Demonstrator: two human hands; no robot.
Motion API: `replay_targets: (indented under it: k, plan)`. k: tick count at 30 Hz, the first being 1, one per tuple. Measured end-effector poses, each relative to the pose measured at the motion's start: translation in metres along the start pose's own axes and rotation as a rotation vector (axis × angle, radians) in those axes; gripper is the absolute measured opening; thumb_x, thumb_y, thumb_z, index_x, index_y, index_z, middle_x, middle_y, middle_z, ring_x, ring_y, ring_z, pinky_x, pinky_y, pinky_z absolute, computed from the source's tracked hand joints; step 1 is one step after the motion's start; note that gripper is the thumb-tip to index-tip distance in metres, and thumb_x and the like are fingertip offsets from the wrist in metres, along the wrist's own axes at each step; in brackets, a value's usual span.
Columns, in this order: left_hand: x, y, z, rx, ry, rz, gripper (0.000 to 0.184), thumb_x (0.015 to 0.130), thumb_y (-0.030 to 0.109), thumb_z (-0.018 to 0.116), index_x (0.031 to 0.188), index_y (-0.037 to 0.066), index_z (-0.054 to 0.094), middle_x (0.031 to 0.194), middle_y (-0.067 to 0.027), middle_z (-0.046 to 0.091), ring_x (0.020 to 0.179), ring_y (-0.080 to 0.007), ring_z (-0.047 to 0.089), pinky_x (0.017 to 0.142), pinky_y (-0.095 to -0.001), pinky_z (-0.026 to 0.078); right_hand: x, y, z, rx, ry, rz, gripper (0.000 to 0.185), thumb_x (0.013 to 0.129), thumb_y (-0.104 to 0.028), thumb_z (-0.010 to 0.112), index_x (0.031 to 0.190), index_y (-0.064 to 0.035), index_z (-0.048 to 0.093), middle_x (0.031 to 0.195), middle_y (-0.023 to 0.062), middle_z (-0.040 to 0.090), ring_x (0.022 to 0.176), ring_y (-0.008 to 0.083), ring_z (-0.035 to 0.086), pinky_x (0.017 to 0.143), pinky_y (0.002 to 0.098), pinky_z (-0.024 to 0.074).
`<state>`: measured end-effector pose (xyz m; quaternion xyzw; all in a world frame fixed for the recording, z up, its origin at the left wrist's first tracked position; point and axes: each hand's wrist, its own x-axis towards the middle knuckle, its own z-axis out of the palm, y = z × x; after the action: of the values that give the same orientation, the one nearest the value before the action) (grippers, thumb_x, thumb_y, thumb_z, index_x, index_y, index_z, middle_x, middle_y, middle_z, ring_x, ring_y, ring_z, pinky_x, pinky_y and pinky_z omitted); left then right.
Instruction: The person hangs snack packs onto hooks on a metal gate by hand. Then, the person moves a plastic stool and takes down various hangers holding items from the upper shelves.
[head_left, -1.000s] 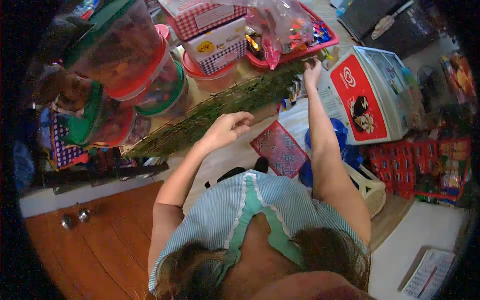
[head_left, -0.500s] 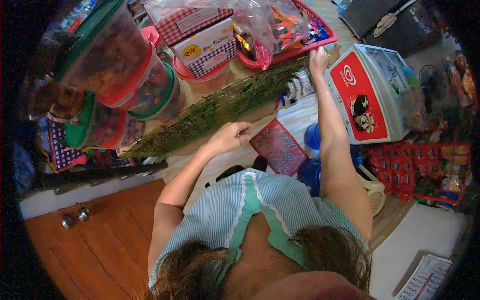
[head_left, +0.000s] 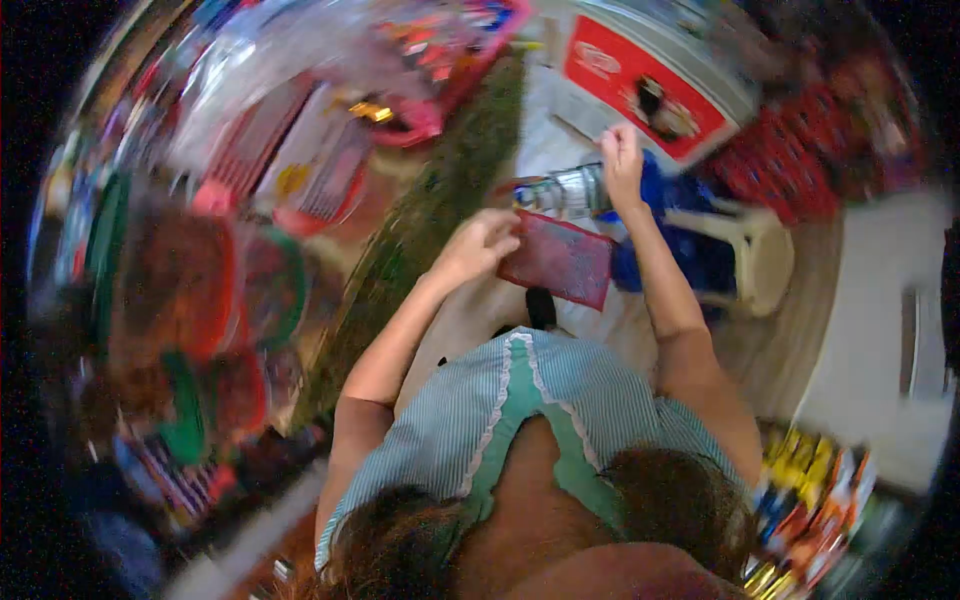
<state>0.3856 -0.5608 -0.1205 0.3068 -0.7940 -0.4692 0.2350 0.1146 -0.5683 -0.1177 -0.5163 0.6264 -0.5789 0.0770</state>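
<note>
beyond your right hand [head_left: 622, 165], the freezer [head_left: 640, 95] carries a red panel with a pale logo and a dessert picture, its lettering too blurred to read. past your left hand [head_left: 478, 248], the boxes [head_left: 310, 165] show a checked pattern and a yellow mark, equally smeared. the red mat [head_left: 560, 262] lies on the floor below and between your hands, nearer the left, whose fingertips overlap its corner in view. your left fingers are loosely bent, your right ones drawn close together; blur means you cannot tell whether either pinches anything. shiny packets [head_left: 572, 192] sit just left of your right hand, with blue jugs [head_left: 700, 245] behind that forearm. the counter's green fringe [head_left: 430, 165] slants past your left hand, a cream chair [head_left: 765, 260] stands right of your right forearm, and bare floor [head_left: 480, 308] shows between your arms.
</note>
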Motion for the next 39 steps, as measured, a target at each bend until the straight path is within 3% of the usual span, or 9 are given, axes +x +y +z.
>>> replay_targets:
  k: [8, 9, 14, 21, 24, 26, 28, 32, 39]
  plan:
    - [0.093, 0.105, 0.096, -0.342, -0.570, 0.122, 0.043, 0.090, 0.031, 0.042, 0.120, 0.000, 0.045, 0.122, -0.0106, 0.048, 0.114, -0.0207, 0.043, 0.098, -0.0300, 0.029, -0.066, -0.162, -0.176, -0.188, 0.378, -0.105, 0.007, 0.088, -0.009, 0.048, 0.089, -0.0023, 0.046, 0.076, 0.0016, 0.050, 0.067, 0.0061, 0.048, 0.058, 0.0209, 0.0427]
    - [0.096, 0.120, 0.115, -0.400, -0.725, 0.091, 0.046, 0.092, 0.034, 0.038, 0.122, 0.000, 0.044, 0.123, -0.0088, 0.047, 0.115, -0.0197, 0.042, 0.098, -0.0296, 0.028, -0.078, -0.189, -0.196, -0.238, 0.467, -0.129, 0.013, 0.082, -0.015, 0.053, 0.084, -0.0016, 0.049, 0.075, 0.0126, 0.054, 0.062, 0.0207, 0.054, 0.056, 0.0317, 0.0451]
    - [0.074, 0.175, 0.249, -0.635, -1.340, -0.117, 0.051, 0.093, 0.040, 0.032, 0.124, 0.001, 0.042, 0.123, -0.0056, 0.046, 0.112, -0.0168, 0.043, 0.098, -0.0304, 0.029, -0.144, -0.270, -0.293, -0.647, 0.726, -0.046, 0.013, 0.083, -0.016, 0.052, 0.084, -0.0023, 0.050, 0.064, 0.0141, 0.052, 0.057, 0.0255, 0.053, 0.052, 0.0348, 0.0418]
    - [-0.053, 0.323, 0.388, -0.580, -2.064, 0.656, 0.036, 0.080, 0.021, 0.051, 0.107, -0.003, 0.052, 0.095, -0.0035, 0.055, 0.088, -0.0113, 0.050, 0.078, -0.0245, 0.041, -0.262, -0.382, -0.423, -1.028, 1.050, 0.254, 0.016, 0.084, -0.014, 0.051, 0.084, 0.0015, 0.050, 0.068, 0.0158, 0.056, 0.059, 0.0259, 0.056, 0.055, 0.0353, 0.0447]
    - [-0.099, 0.383, 0.405, -0.761, -2.061, 0.783, 0.035, 0.082, 0.022, 0.051, 0.107, -0.004, 0.051, 0.095, -0.0038, 0.055, 0.088, -0.0108, 0.050, 0.078, -0.0245, 0.041, -0.296, -0.422, -0.482, -1.501, 1.096, 0.152, 0.020, 0.080, -0.017, 0.053, 0.081, 0.0026, 0.056, 0.073, 0.0210, 0.060, 0.068, 0.0357, 0.060, 0.062, 0.0409, 0.0476]
    - [-0.122, 0.419, 0.422, -0.733, -2.114, 0.605, 0.049, 0.079, 0.031, 0.056, 0.116, 0.000, 0.050, 0.108, -0.0058, 0.057, 0.098, -0.0145, 0.052, 0.087, -0.0286, 0.041, -0.315, -0.444, -0.520, -1.706, 1.031, 0.193, 0.018, 0.084, -0.015, 0.052, 0.083, 0.0027, 0.053, 0.062, 0.0094, 0.056, 0.055, 0.0116, 0.053, 0.053, 0.0276, 0.0442]
    - [-0.128, 0.459, 0.433, -0.674, -2.068, 0.850, 0.045, 0.083, 0.028, 0.053, 0.120, 0.003, 0.048, 0.114, -0.0053, 0.054, 0.103, -0.0138, 0.051, 0.088, -0.0284, 0.041, -0.328, -0.457, -0.558, -1.691, 1.099, 0.393, 0.023, 0.082, -0.019, 0.052, 0.082, 0.0034, 0.054, 0.059, 0.0127, 0.055, 0.051, 0.0170, 0.055, 0.052, 0.0300, 0.0447]
    - [-0.149, 0.512, 0.469, -0.922, -2.312, 0.247, 0.039, 0.088, 0.025, 0.046, 0.119, 0.002, 0.046, 0.116, -0.0075, 0.054, 0.104, -0.0168, 0.054, 0.089, -0.0318, 0.043, -0.365, -0.463, -0.655, -1.887, 1.022, 0.607, 0.025, 0.080, -0.019, 0.048, 0.084, 0.0049, 0.054, 0.064, 0.0198, 0.058, 0.055, 0.0276, 0.061, 0.055, 0.0366, 0.0472]
    - [-0.136, 0.578, 0.514, -1.018, -2.191, 0.007, 0.035, 0.087, 0.034, 0.048, 0.109, 0.008, 0.055, 0.104, -0.0051, 0.061, 0.093, -0.0163, 0.058, 0.084, -0.0338, 0.044, -0.381, -0.444, -0.767, -1.950, 0.951, 0.938, 0.033, 0.073, -0.024, 0.052, 0.077, 0.0086, 0.058, 0.079, 0.0325, 0.056, 0.081, 0.0442, 0.056, 0.074, 0.0471, 0.0455]
